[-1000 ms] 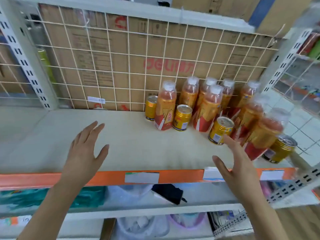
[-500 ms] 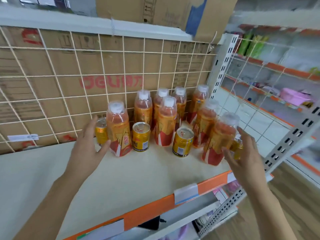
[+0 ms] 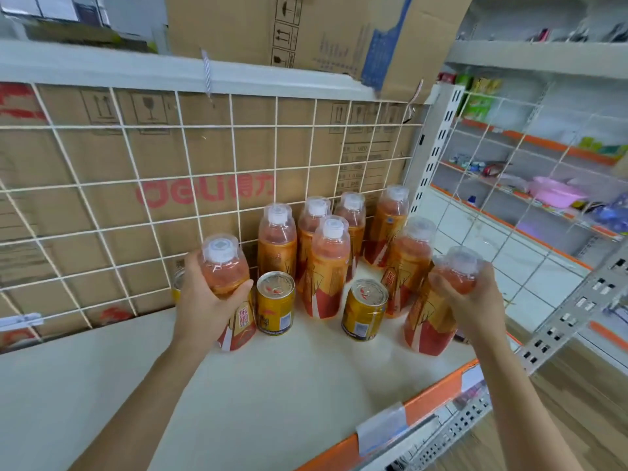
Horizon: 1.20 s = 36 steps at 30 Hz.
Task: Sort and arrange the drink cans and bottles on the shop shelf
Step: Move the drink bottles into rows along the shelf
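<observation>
The left hand point(image 3: 204, 300) has its grip curled round the leftmost bottle point(image 3: 222, 270); the right hand point(image 3: 472, 300) has its grip round the rightmost bottle point(image 3: 428, 321). A can point(image 3: 274, 302) stands on the shelf point(image 3: 272, 385) just beside the leftmost bottle.

My left hand point(image 3: 204, 300) now grabs the left bottle point(image 3: 227, 290). My right hand point(image 3: 469, 297) now grabs the right bottle point(image 3: 438, 307).

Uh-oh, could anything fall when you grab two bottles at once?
The left hand grips the left drink bottle right beside a gold can; tilting it might knock that can over. The right hand holds the right drink bottle near the shelf's orange front edge, so a slip could drop it to the floor.
</observation>
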Available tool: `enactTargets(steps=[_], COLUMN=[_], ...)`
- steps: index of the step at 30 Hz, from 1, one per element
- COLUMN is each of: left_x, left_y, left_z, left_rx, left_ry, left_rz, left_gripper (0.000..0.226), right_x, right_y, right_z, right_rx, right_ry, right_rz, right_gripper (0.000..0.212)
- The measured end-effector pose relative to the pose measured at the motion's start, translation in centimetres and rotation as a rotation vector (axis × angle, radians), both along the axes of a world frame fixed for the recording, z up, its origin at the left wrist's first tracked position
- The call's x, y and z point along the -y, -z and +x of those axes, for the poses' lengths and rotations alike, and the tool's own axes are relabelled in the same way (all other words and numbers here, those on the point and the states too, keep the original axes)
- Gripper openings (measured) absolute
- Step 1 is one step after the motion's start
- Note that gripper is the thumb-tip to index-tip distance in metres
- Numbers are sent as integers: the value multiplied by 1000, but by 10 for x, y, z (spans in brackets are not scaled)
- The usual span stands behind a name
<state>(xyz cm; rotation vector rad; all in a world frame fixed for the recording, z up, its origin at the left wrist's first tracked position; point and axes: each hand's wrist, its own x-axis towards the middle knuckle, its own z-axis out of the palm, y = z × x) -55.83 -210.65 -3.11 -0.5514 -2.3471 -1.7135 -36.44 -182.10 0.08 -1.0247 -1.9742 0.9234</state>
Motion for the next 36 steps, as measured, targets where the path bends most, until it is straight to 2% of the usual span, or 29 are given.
enactTargets(steps=[6,11,20,23,29,36], left_x=[9,23,72,95,147,229], left_y=[2,-1,-5,-6,-8,-7], left_z=[15,48,112,127,140,143], left_rx=[54,76,111,99,74,67], left_ry=[35,12,-104,-170,-307,-494], left_rz=[37,47,43,43,5,-29], left_gripper=[78,82,82,80,79,76], right_x=[7,29,88,114,179,283], right_y=[3,7,10,11,13,14], right_z=[9,18,11,-1,-35,-79], right_rx=[-12,-10,-77,-74,-82,-66], right_ry=[-129,-311,-655,-763,-959,-1194], right_rz=[20,38,-19,-26,-43,-113], right_gripper=[43,56,55,50,52,73])
